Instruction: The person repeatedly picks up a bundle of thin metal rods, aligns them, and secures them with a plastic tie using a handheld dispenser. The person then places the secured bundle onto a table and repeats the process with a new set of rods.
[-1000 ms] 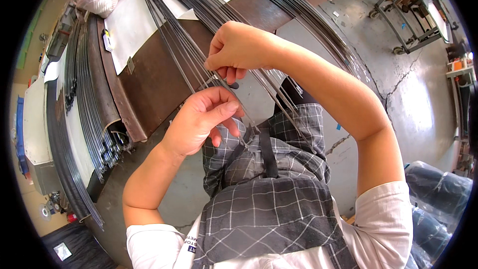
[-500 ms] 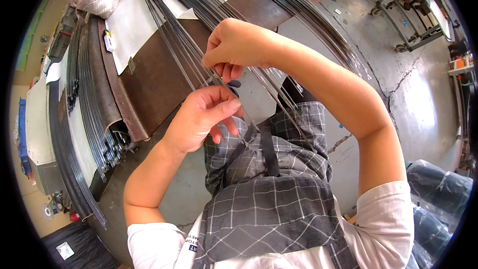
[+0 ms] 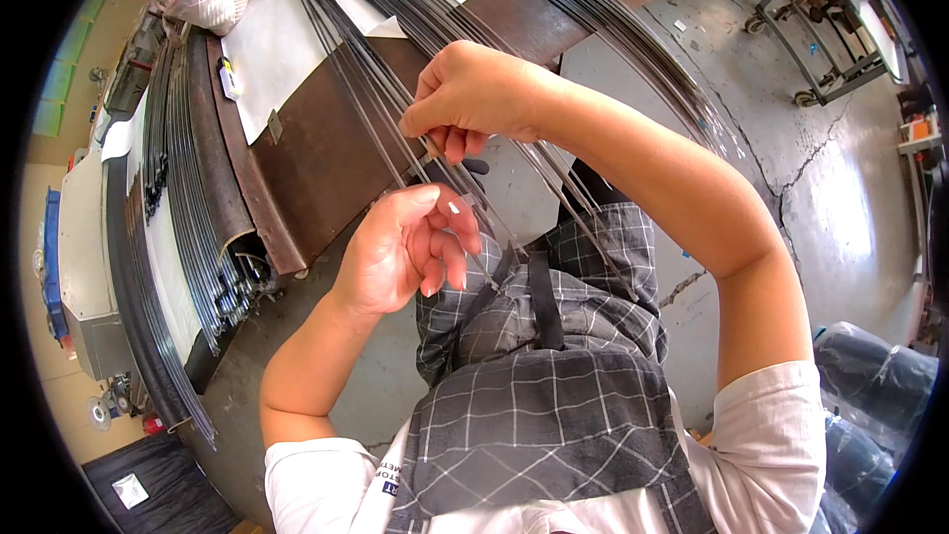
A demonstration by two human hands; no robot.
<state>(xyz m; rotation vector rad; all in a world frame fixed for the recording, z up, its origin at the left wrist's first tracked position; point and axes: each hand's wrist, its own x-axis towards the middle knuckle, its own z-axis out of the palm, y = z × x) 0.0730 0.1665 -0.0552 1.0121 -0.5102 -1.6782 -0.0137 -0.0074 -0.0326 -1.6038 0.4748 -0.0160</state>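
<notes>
Long thin metal rods point(image 3: 348, 59) run in a loose bundle from the table toward my lap. My right hand point(image 3: 474, 94) is pinched on rods of this bundle, thumb and forefinger together; the exact number held is hidden. Just below it, my left hand point(image 3: 395, 247) is beside the rods, thumb raised apart from loosely curled fingers. A tiny white fleck shows at its forefinger; whether it is a scrap or a fingernail I cannot tell. The rods' near ends pass over my dark checked apron point(image 3: 534, 415).
A brown table point(image 3: 316, 173) carries white paper point(image 3: 272, 49) and further rod bundles point(image 3: 613, 20). More dark rods point(image 3: 188, 208) hang over a rack at left. A wheeled cart point(image 3: 820, 59) stands at far right; plastic-wrapped rolls point(image 3: 875, 376) lie at lower right.
My left thumb has lifted away from the forefinger, and the left hand has turned and dropped slightly. My right hand keeps its pinch on the rods, almost unmoved.
</notes>
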